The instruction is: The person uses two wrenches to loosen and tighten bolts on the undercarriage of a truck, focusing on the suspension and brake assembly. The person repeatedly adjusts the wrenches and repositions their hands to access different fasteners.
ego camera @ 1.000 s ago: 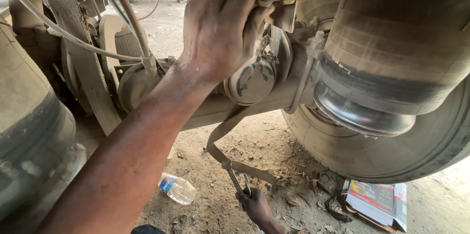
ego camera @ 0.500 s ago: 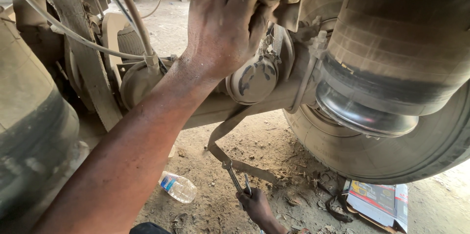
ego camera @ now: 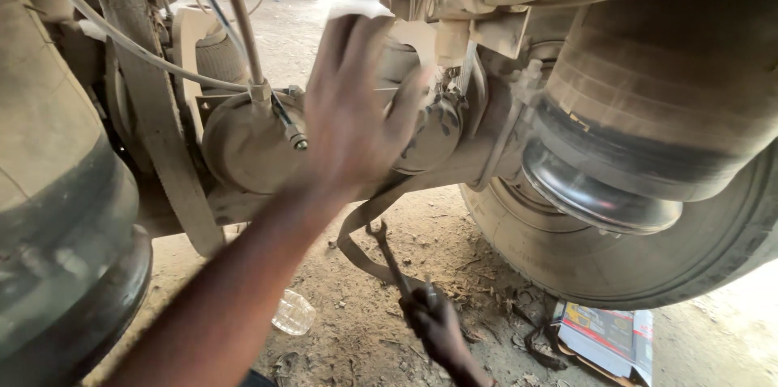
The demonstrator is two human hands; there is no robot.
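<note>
Steel wrench (ego camera: 387, 261) (in right hand (ego camera: 433, 322)) slants up-left, open end uppermost.

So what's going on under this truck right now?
A person is working beneath a dusty truck axle, between a big black tyre and rubber air bags. Their left hand, blurred and with fingers spread, is raised in front of a round grey metal brake chamber, gripping nothing. Lower down, their right hand holds a slim metal wrench pointing up toward the axle. A crushed clear plastic bottle and a flattened printed cardboard box lie on the dirt ground.
</note>
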